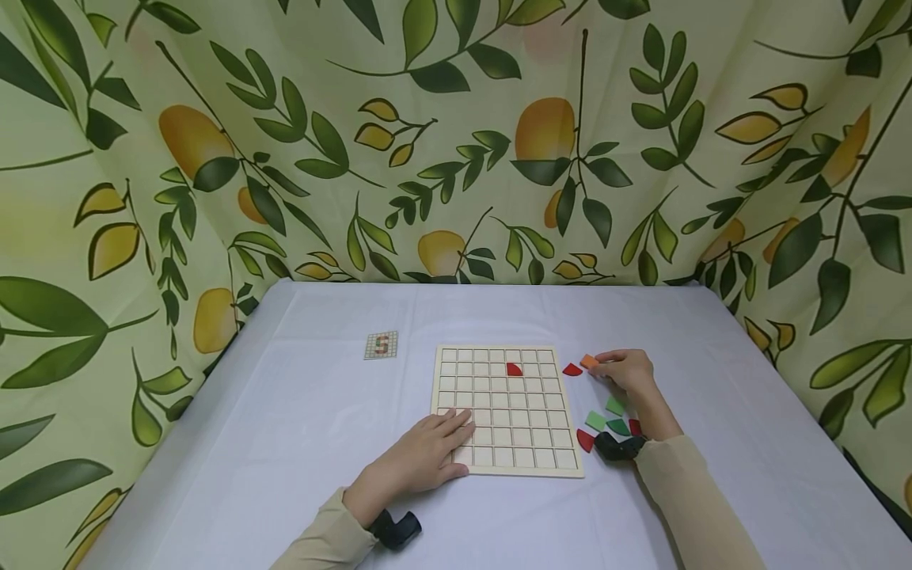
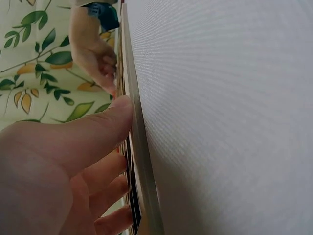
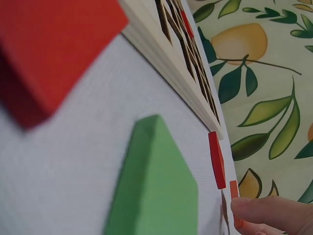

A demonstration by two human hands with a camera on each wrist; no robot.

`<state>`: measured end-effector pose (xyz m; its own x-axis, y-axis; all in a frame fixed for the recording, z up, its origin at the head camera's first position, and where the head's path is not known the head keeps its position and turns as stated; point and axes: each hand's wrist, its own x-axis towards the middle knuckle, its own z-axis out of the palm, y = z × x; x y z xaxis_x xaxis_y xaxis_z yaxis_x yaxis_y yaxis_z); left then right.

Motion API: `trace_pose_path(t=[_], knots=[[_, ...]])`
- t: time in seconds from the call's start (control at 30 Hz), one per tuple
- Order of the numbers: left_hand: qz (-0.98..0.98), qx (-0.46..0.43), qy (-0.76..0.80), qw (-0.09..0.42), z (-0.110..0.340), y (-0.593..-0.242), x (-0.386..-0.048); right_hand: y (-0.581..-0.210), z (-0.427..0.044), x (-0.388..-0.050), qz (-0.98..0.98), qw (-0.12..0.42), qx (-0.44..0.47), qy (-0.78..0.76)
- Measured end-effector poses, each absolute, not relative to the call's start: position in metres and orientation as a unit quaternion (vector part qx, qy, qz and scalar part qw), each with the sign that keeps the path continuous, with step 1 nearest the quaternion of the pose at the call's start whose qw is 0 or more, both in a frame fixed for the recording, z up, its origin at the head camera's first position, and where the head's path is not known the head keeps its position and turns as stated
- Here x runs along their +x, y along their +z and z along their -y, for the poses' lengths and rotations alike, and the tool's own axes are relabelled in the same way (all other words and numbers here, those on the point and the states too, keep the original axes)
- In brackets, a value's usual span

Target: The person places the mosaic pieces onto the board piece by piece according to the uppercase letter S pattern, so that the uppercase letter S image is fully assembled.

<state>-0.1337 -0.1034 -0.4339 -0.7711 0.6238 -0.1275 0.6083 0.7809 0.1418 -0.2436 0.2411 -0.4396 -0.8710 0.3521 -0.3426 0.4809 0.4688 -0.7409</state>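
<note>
A square wooden grid board [image 1: 504,411] lies on the table, with one red quarter-circle piece [image 1: 514,370] in a cell of its upper part. My left hand [image 1: 426,453] rests on the board's lower left corner, fingers spread over the cells and thumb along the near edge. Off the board's upper right side, my right hand [image 1: 627,372] pinches an orange square tile [image 1: 588,362] between thumb and fingertips. In the right wrist view the orange tile [image 3: 236,203] stands tilted up on edge. Just left of it lies another red quarter-circle piece [image 1: 572,370].
Light green squares [image 1: 595,420], a dark green piece [image 1: 618,427] and red pieces [image 1: 586,440] lie right of the board, partly under my right wrist. A small pattern card [image 1: 381,345] lies beyond the board to the left. A leaf-patterned curtain [image 1: 456,158] hangs behind the table.
</note>
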Motion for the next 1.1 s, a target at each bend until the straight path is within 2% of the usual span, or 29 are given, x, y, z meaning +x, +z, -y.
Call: trace_pose_path(t=[0.57,1.1], knots=[[-0.939,0.332,0.033,0.086,0.104,-0.436,-0.134,-0.435,-0.234,-0.241,-0.862,0.088,0.201,-0.457],[-0.943,0.320,0.036,0.086,0.102,-0.432,-0.131,-0.433,-0.219,-0.237,-0.885,0.073,0.128,-0.442]])
